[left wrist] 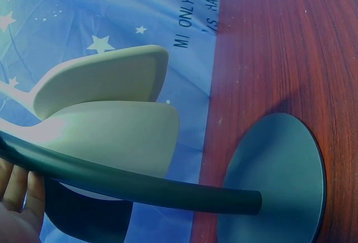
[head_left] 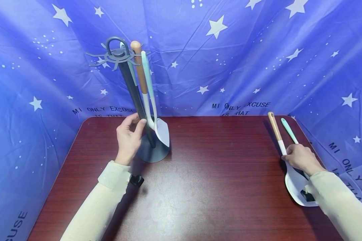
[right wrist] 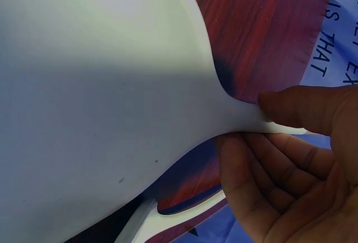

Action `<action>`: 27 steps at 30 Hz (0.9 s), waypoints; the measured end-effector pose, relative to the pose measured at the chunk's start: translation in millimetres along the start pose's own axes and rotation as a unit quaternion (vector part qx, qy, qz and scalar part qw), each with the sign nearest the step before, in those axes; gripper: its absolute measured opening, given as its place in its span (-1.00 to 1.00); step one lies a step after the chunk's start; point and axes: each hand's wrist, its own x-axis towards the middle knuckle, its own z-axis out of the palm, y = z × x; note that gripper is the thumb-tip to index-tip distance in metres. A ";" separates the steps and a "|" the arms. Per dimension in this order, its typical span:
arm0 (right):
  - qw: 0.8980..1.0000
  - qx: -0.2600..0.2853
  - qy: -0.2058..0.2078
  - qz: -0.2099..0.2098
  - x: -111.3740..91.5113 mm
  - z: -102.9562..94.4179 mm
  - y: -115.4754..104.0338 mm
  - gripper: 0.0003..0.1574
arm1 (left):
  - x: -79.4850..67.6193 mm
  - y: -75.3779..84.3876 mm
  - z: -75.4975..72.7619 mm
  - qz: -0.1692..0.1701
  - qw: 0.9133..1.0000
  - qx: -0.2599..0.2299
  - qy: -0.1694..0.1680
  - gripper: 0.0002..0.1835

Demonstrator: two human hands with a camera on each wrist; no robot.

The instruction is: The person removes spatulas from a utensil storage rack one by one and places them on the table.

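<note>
A: Begin with the left hand (head_left: 129, 137). State?
B: Thumb and fingers pinching the dark pole of the rack (head_left: 134, 93), on its lower half. The rack stands on the left part of the desk (head_left: 217, 174), near the back edge, its round base (head_left: 154, 155) on the wood.
A: Load on the rack?
B: A wooden-handled utensil (head_left: 140, 73), a mint-handled utensil (head_left: 147, 75) just beside it, and a second mint handle (head_left: 133, 75), partly hidden behind the pole. The left wrist view shows two pale blades (left wrist: 117, 134) side by side along the pole. The hooked top (head_left: 119, 53) carries a loop; several hooks on its left side hold nothing.
A: Right hand (head_left: 301, 157)?
B: Pinching the narrow white neck of a large spoon (head_left: 297, 185), thumb on one side and fingers on the other (the right wrist view is clear on this). Whether the spoon is raised or touching the desk, I cannot tell.
A: Location of the spoon?
B: Right side of the desk, well apart from the rack, wooden handle pointing to the back edge. Near it lies a slim mint handle (head_left: 289, 130); its lower part is covered by the hand and sleeve.
A: Surroundings?
B: Blue cloth (head_left: 175, 40) with white stars and black lettering.
</note>
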 end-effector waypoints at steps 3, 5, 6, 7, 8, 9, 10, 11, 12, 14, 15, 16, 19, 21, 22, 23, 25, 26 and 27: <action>1.000 -0.004 0.000 -0.002 0.6 0.9 0.7 -0.72 | 0.0 0.4 0.1 0.002 1.000 0.001 -0.001 -0.79; 1.000 -0.004 -0.002 -0.004 1.1 1.6 1.0 -0.73 | 0.0 0.6 0.1 0.004 1.000 0.003 -0.002 -0.79; 1.000 -0.004 -0.003 -0.005 1.5 1.9 1.0 -0.74 | 0.0 0.7 0.1 0.004 1.000 0.004 -0.002 -0.79; 1.000 -0.003 -0.004 -0.005 1.8 2.2 1.0 -0.74 | -0.1 0.7 0.1 0.004 1.000 0.005 -0.001 -0.79; 1.000 -0.003 -0.005 -0.007 2.2 2.4 0.9 -0.75 | -0.1 0.8 0.1 0.004 1.000 0.006 -0.001 -0.79; 1.000 -0.003 -0.006 -0.008 2.5 2.5 0.5 -0.76 | -0.1 0.8 0.0 0.004 1.000 0.006 -0.001 -0.79; 1.000 -0.002 -0.009 -0.008 2.9 2.5 0.0 -0.76 | -0.1 0.8 0.0 0.004 1.000 0.006 -0.001 -0.79; 1.000 -0.003 -0.009 -0.010 3.2 2.4 -0.3 -0.77 | -0.1 0.8 -0.1 0.004 1.000 0.005 -0.001 -0.79; 1.000 -0.003 -0.008 -0.012 3.5 2.3 -0.6 -0.77 | -0.1 0.7 -0.2 0.003 1.000 0.005 -0.001 -0.79; 1.000 -0.005 -0.007 -0.015 4.2 2.1 -1.4 -0.78 | -0.1 0.5 -0.5 0.003 1.000 0.004 0.000 -0.79; 1.000 -0.005 -0.006 -0.015 4.4 1.9 -1.7 -0.78 | -0.1 0.4 -0.6 0.003 1.000 0.003 0.000 -0.79; 1.000 -0.004 -0.006 -0.014 4.7 1.8 -2.0 -0.78 | -0.1 0.3 -0.8 0.003 1.000 0.003 0.000 -0.79; 1.000 -0.005 -0.007 -0.012 5.4 1.6 -2.3 -0.78 | -0.2 0.1 -1.0 0.002 1.000 0.002 0.000 -0.79; 1.000 -0.004 -0.011 -0.010 5.7 1.6 -2.4 -0.78 | -0.1 0.1 -1.0 0.003 1.000 0.001 0.000 -0.79; 1.000 -0.004 -0.013 -0.009 5.9 1.6 -2.3 -0.78 | 0.0 0.0 -0.9 0.003 1.000 0.002 0.000 -0.79; 1.000 -0.004 -0.015 -0.007 6.1 1.6 -2.0 -0.77 | 0.0 0.1 -0.8 0.004 1.000 0.002 0.000 -0.79; 1.000 -0.005 -0.020 -0.003 6.8 1.5 -1.5 -0.77 | 0.1 1.1 -0.6 0.004 1.000 0.006 0.000 -0.79; 1.000 -0.006 -0.023 -0.003 7.2 1.5 -1.2 -0.76 | 0.2 1.6 -0.6 0.005 1.000 0.007 0.000 -0.79; 1.000 -0.006 -0.026 -0.002 7.7 1.5 -1.0 -0.76 | 0.2 2.0 -0.6 0.005 1.000 0.009 0.000 -0.79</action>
